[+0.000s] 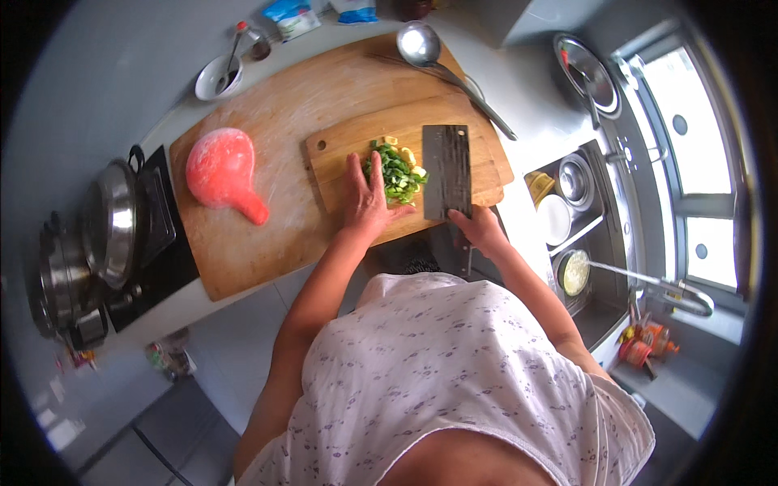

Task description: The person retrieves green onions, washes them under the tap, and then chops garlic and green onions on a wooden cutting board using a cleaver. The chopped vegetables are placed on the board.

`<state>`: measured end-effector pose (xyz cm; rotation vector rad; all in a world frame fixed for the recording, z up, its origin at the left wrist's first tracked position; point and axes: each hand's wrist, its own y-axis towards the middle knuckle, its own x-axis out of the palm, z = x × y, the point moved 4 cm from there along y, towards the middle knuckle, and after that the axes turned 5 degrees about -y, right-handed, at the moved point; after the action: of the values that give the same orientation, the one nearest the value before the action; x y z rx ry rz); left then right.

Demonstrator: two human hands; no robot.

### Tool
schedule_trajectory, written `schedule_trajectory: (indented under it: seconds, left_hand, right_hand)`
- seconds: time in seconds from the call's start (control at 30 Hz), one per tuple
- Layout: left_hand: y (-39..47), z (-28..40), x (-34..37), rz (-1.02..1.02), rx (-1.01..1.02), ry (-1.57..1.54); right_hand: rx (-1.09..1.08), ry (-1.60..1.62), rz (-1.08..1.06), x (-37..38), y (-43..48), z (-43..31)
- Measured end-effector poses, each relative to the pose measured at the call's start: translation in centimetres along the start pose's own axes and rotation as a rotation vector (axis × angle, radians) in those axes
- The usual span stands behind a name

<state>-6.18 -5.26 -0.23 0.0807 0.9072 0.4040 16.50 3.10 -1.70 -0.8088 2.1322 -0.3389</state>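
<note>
My left hand (367, 197) rests with spread fingers against the left side of a pile of chopped green scallions (398, 176). Pale yellow pieces (408, 157), perhaps ginger or garlic, lie along the pile's upper right edge. My right hand (483, 231) grips a Chinese cleaver (447, 170) near its handle, which the fingers mostly hide. The wide dark blade is at the pile's right side, over the small wooden cutting board (340, 146). This board lies on a larger wooden board (285, 91).
On the large board sit a red rubbery bag (220, 164) with a narrow neck and a steel ladle (419, 45). A white bowl (217, 79) stands behind. Pots (112, 225) are at left. Water runs from the faucet (687, 297) into a bowl (573, 273) in the sink.
</note>
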Motion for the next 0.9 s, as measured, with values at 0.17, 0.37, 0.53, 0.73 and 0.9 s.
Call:
schedule_trajectory:
  seconds: [0.17,0.37,0.53,0.73,0.9]
  left_hand:
    - [0.2,0.3,0.3,-0.068,-0.083,0.079]
    - [0.3,-1.4,1.4,0.062,0.010,0.206]
    - [0.2,-0.1,-0.3,0.127,0.048,0.268]
    - [-2.3,-0.3,-5.0,0.223,-0.021,0.286]
    - [-5.9,1.5,-7.4,0.342,-0.048,0.365]
  right_hand:
    - [0.262,0.005,-0.043,0.1,-2.1,-5.1]
    - [0.075,-0.292,0.079,2.4,-0.5,-5.7]
    - [0.020,-0.077,0.065,2.1,-1.7,-5.7]
    - [0.020,-0.002,0.127,-2.5,-7.8,1.3]
    - [0.157,0.026,0.466,-9.1,-14.3,15.4]
